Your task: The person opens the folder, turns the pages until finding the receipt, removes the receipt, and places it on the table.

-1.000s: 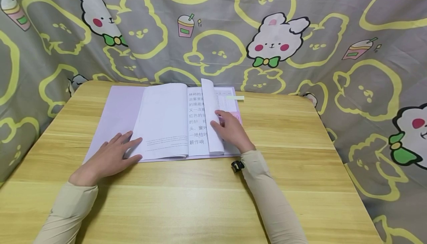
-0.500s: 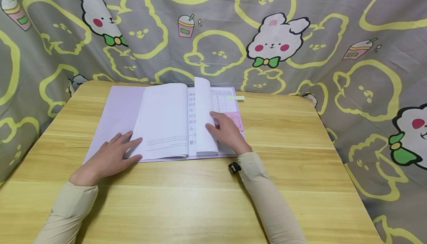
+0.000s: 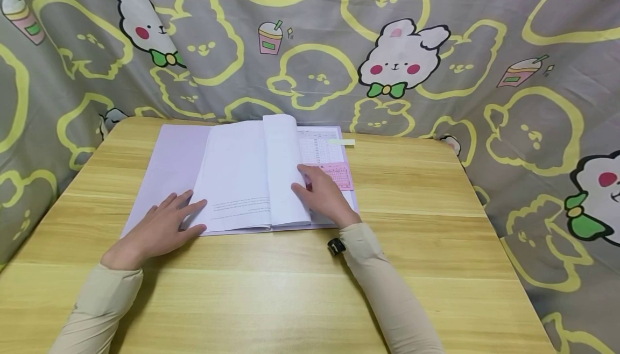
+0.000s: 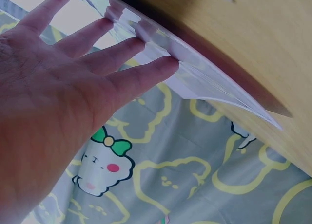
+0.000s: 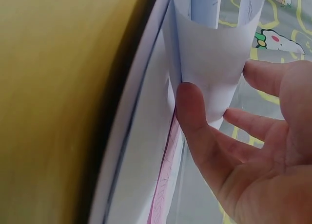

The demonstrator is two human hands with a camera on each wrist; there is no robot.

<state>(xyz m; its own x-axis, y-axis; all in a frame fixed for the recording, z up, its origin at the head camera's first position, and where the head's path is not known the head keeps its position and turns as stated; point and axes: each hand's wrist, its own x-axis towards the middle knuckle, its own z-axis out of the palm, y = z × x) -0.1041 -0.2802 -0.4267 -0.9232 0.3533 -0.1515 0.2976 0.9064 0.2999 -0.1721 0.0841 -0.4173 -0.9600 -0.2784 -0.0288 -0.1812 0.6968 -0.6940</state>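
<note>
A purple folder [image 3: 176, 155] lies spread on the table, with white pages [image 3: 232, 165] opened in it. My left hand [image 3: 152, 230] rests on the lower left of the folder and pages, fingers spread; in the left wrist view the fingertips [image 4: 168, 65] press the sheet near its edge. With my right hand [image 3: 326, 192] I hold a turning page [image 3: 283, 165], which bends over in a loop near the spine. In the right wrist view, the thumb [image 5: 190, 102] sits on one side of the curled page [image 5: 214, 63] and the fingers on the other.
Under the turning page show a sheet with a printed table [image 3: 322, 152] and a pink slip [image 3: 341, 176]. A pale green tab [image 3: 345, 142] sticks out past the folder's right edge. Patterned curtains [image 3: 310, 20] surround the wooden table [image 3: 271, 300].
The right hand has moved left with the curled page, whose free edge swings to the spine. The large printed text is now covered, and more of the pink slip shows. The left hand stays put.
</note>
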